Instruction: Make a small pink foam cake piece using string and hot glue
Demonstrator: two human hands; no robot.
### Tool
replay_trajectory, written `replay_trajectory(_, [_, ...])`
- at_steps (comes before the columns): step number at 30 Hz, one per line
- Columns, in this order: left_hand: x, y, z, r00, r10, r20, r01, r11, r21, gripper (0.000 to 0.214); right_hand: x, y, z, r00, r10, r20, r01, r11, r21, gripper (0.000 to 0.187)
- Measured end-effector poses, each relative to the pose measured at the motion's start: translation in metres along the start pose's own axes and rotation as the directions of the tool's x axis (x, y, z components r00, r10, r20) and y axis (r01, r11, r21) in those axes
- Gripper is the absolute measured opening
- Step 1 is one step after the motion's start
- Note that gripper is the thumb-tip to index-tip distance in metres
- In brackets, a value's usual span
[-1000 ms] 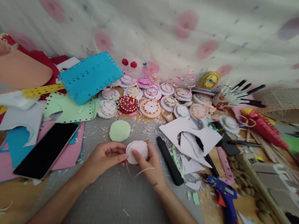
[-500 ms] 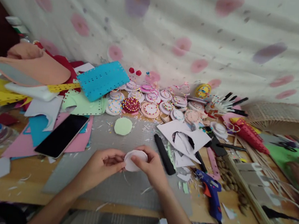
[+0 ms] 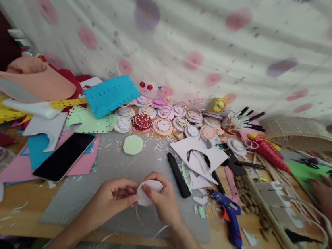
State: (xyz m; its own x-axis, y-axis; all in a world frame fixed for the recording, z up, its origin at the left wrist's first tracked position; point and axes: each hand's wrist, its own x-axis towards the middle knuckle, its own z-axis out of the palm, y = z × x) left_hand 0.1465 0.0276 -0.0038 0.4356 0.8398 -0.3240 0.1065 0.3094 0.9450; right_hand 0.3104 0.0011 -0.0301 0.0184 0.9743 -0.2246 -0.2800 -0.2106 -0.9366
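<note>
My left hand (image 3: 114, 198) and my right hand (image 3: 161, 200) meet over a grey cutting mat (image 3: 102, 181), both pinched on a small pale pink foam disc (image 3: 149, 192). A thin white strip trails down from the disc between the hands. A light green foam disc (image 3: 133, 144) lies on the mat further back. A black stick-like tool (image 3: 178, 175) lies just right of my right hand.
A black phone (image 3: 64, 156) rests on pink foam sheets at left. Many decorated foam rounds (image 3: 162, 125) crowd the back. A blue glue gun (image 3: 231, 220) lies at right, with cut white paper (image 3: 198, 154) behind it. Another person's hand (image 3: 325, 196) rests at far right.
The camera has tilted up and back, so the table edge shows. My hands stay together on the pink disc, which has turned slightly in the fingers.
</note>
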Motion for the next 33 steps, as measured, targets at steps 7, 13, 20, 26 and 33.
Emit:
replay_trajectory(7, [0.002,0.0,0.001,0.998,-0.06,0.004,0.06,0.995,-0.075,0.024,0.003,0.007,0.003,0.995,0.092,-0.025,-0.089,0.99,0.11,0.03])
replay_trajectory(13, [0.004,0.002,0.009,0.995,-0.075,-0.061,0.075,0.997,-0.014,0.028,0.005,0.007,0.003,0.993,0.093,-0.073,-0.085,0.991,0.104,0.023])
replay_trajectory(20, [0.006,-0.005,0.011,0.983,-0.051,-0.174,0.052,0.999,-0.001,0.026,-0.006,-0.014,-0.014,0.997,0.062,0.053,-0.065,0.996,0.058,0.024])
replay_trajectory(26, [0.007,-0.015,-0.018,0.94,-0.037,-0.338,0.03,0.999,-0.025,0.031,-0.044,-0.054,-0.085,0.996,0.037,0.076,-0.025,0.986,-0.163,0.022])
replay_trajectory(33, [0.009,-0.014,-0.046,0.906,-0.199,-0.373,0.133,0.972,-0.195,0.043,-0.007,-0.076,-0.203,0.773,-0.197,-0.603,-0.079,0.914,-0.399,0.024])
